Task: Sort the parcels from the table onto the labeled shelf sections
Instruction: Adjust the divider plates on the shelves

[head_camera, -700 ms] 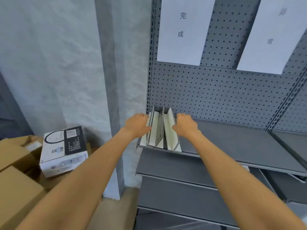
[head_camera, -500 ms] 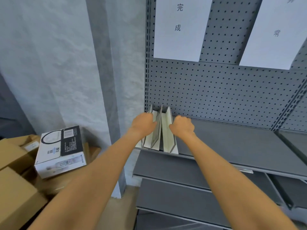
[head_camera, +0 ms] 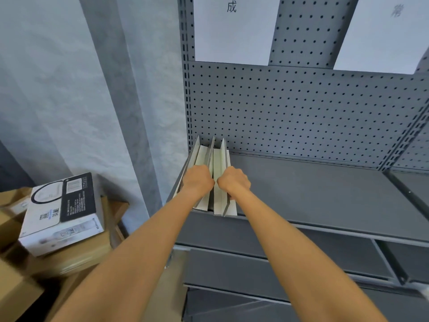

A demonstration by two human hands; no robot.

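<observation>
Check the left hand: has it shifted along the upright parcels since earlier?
Yes. The left hand moved rightward across the parcels, nearing the right hand.

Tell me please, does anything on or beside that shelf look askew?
Yes: the flat parcels held by both hands fan apart instead of standing straight, their front ends overhanging the shelf edge. The white box sits tilted on cartons.

So the thin flat parcels [head_camera: 217,175], pale white-green card faces with grey edges, are standing upright on edge in a tight row, kinda like books. They're packed at the far left end of the grey metal shelf [head_camera: 325,194], backs up against the pegboard, front ends reaching the shelf's front lip. Over the shelf, at about 12 o'clock from the parcels, is a white paper label [head_camera: 232,31] printed with the character 成.
</observation>
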